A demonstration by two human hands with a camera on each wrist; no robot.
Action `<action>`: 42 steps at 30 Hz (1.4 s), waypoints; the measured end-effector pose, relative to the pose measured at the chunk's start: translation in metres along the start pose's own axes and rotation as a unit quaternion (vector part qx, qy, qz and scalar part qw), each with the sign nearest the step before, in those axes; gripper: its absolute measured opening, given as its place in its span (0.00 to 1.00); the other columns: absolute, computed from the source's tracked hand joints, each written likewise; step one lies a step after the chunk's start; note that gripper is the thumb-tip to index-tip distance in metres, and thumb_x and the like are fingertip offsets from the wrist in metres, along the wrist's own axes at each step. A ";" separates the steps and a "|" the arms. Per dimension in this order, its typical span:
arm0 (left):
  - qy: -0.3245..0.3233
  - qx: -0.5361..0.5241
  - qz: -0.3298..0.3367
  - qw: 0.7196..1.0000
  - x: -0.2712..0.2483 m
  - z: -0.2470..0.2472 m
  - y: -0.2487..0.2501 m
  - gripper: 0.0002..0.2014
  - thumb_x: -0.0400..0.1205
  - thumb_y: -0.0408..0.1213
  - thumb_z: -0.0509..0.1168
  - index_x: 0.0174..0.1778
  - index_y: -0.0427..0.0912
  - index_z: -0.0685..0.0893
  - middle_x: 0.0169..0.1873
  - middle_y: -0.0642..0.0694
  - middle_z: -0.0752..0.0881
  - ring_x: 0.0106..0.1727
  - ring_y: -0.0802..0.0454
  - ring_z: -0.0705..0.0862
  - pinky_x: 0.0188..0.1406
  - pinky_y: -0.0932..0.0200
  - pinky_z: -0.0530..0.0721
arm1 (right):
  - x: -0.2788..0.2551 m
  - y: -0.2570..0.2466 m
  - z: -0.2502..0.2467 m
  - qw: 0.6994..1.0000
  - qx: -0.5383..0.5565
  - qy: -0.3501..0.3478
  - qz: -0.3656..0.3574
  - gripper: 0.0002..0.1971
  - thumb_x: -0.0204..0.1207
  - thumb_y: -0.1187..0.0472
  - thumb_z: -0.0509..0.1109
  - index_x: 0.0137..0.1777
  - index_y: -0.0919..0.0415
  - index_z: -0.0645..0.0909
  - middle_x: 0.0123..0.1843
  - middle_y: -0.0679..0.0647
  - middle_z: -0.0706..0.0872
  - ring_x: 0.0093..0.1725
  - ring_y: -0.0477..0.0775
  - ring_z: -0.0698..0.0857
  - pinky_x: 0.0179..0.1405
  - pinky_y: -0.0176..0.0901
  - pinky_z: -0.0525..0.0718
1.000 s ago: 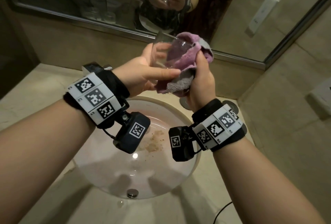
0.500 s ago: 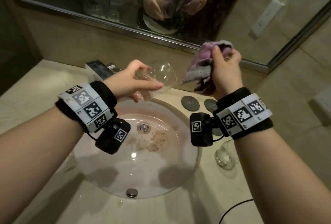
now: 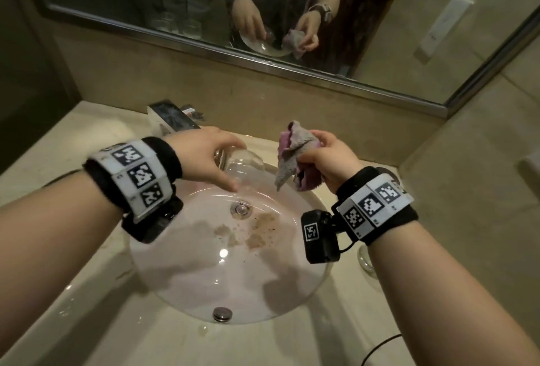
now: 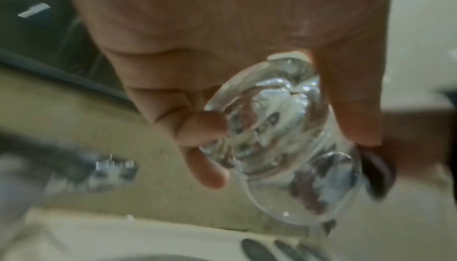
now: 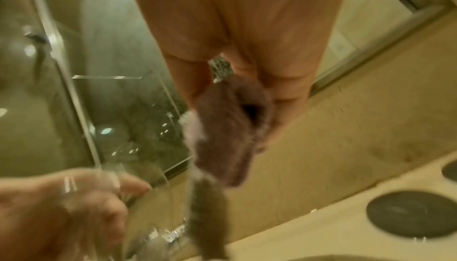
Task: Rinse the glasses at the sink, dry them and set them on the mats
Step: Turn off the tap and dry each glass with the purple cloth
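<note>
My left hand [image 3: 216, 161] grips a clear glass [image 3: 244, 165] from above, over the far side of the round sink basin [image 3: 181, 286]. In the left wrist view the glass [image 4: 279, 138] lies tilted between thumb and curled fingers. My right hand [image 3: 324, 155] holds a bunched purple and grey cloth [image 3: 292, 158] just right of the glass, apart from it. The cloth [image 5: 222, 134] hangs from the pinching fingers in the right wrist view. Two dark round mats [image 5: 410, 213] lie on the counter behind the sink, to the right. Another glass [image 3: 365, 260] stands on the counter under my right wrist, mostly hidden.
The basin holds brown stains [image 3: 257, 234] near the drain [image 3: 241, 209]. A faucet [image 3: 172, 117] stands behind the sink at the left. A mirror [image 3: 263, 15] spans the back wall. A black cable [image 3: 377, 348] lies on the counter at the front right. A side wall closes in on the right.
The cloth has come out of the glass and my right hand has drawn away to the right. Both hands have lowered toward the sink, and the glass is now turned downward.
</note>
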State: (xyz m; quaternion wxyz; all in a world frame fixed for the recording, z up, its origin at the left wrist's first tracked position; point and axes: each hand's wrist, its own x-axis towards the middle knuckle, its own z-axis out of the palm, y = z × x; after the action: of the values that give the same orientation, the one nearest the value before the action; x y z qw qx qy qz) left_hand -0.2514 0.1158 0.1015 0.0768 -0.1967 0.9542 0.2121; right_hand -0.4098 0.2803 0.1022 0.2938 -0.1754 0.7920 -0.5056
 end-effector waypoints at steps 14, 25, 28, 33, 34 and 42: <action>0.001 -0.722 -0.017 0.692 -0.009 0.022 0.009 0.22 0.72 0.54 0.65 0.51 0.39 0.78 0.38 0.42 0.83 0.26 0.49 0.79 0.16 0.68 0.72 | -0.029 -0.023 0.001 0.961 -0.062 -0.168 -0.213 0.16 0.73 0.51 0.66 0.61 0.44 0.77 0.63 0.55 0.78 0.52 0.54 0.82 0.45 0.46 0.83; -0.024 -0.713 0.007 0.701 -0.008 0.016 0.021 0.26 0.73 0.57 0.61 0.55 0.38 0.81 0.35 0.44 0.83 0.26 0.52 0.76 0.14 0.69 0.70 | -0.030 -0.028 0.013 0.961 -0.042 -0.129 -0.240 0.05 0.83 0.56 0.62 0.52 0.52 0.80 0.43 0.46 0.84 0.32 0.32 0.81 0.29 0.26 0.77; -0.027 -0.725 0.008 0.688 -0.008 0.013 0.019 0.26 0.73 0.57 0.60 0.55 0.39 0.81 0.35 0.44 0.83 0.25 0.52 0.76 0.14 0.69 0.71 | -0.025 -0.026 -0.004 0.951 0.052 -0.197 -0.234 0.20 0.76 0.55 0.62 0.67 0.57 0.73 0.55 0.51 0.81 0.45 0.42 0.82 0.39 0.33 0.79; -0.047 -0.725 0.012 0.687 -0.008 0.007 0.023 0.25 0.73 0.59 0.60 0.50 0.40 0.84 0.34 0.45 0.84 0.24 0.53 0.76 0.13 0.69 0.70 | -0.028 -0.024 -0.007 0.889 -0.256 -0.193 -0.327 0.43 0.56 0.38 0.75 0.72 0.39 0.61 0.68 0.38 0.75 0.64 0.37 0.77 0.72 0.60 0.72; -0.046 -0.723 0.010 0.689 -0.008 0.006 0.026 0.26 0.72 0.59 0.61 0.53 0.39 0.84 0.35 0.44 0.84 0.25 0.53 0.76 0.13 0.69 0.71 | -0.028 -0.024 -0.004 0.876 -0.287 -0.191 -0.336 0.46 0.56 0.36 0.75 0.74 0.42 0.60 0.71 0.40 0.75 0.69 0.41 0.75 0.76 0.66 0.66; 0.008 -0.677 -0.009 0.736 -0.001 0.009 0.032 0.31 0.70 0.56 0.71 0.59 0.35 0.79 0.45 0.39 0.83 0.34 0.50 0.79 0.22 0.64 0.77 | -0.025 -0.022 0.003 0.950 -0.078 -0.239 -0.186 0.35 0.57 0.56 0.83 0.65 0.50 0.73 0.63 0.51 0.84 0.62 0.49 0.85 0.65 0.46 0.82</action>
State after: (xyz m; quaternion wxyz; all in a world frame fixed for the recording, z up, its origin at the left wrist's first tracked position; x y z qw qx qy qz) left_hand -0.2633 0.1469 0.1058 -0.0820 -0.2068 0.5576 0.7997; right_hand -0.3895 0.2832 0.1282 0.3607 -0.4579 0.6886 -0.4313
